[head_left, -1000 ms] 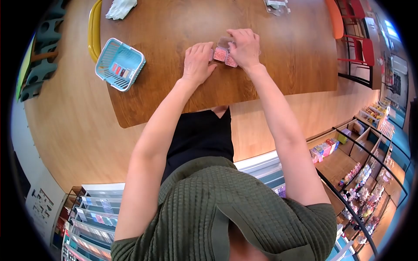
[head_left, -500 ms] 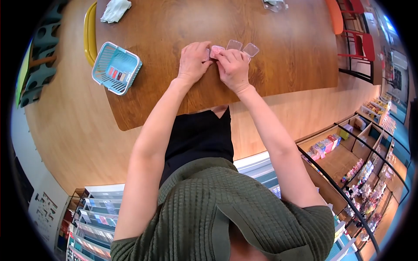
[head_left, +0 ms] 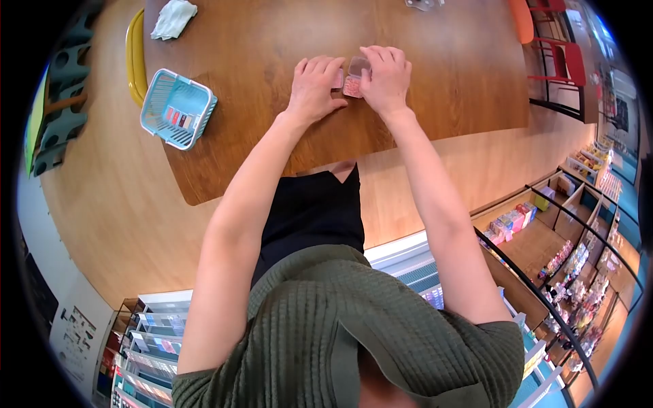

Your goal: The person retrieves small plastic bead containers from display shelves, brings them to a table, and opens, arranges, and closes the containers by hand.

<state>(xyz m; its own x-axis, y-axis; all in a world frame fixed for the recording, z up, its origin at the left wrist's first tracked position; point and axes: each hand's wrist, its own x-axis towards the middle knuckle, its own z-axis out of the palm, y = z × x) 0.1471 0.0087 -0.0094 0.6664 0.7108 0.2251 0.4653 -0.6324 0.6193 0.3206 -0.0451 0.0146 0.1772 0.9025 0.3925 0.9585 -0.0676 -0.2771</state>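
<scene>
Saw left hand [head_left: 316,90] loosely curled, thumb spread, fingertips at pinkish box [head_left: 338,79], contents unclear; could not tell hold. Saw right hand [head_left: 388,81] half-curled, thumb at right edge of clear bead box [head_left: 352,86], pink-filled, lid [head_left: 358,66] open on far side; grip hidden. Judged best kept flat on wooden table [head_left: 462,75], touched lightly against spilling. Farther left, noted light-blue basket [head_left: 197,102] holding small red and dark packets [head_left: 178,119].

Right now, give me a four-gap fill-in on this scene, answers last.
The chair nearest the basket is ____.
The basket itself is light ____.
Small pieces in the clear box by the right hand look ____.
The hand nearer the basket is the ____ one.
Missing words: yellow; blue; pink; left.
</scene>
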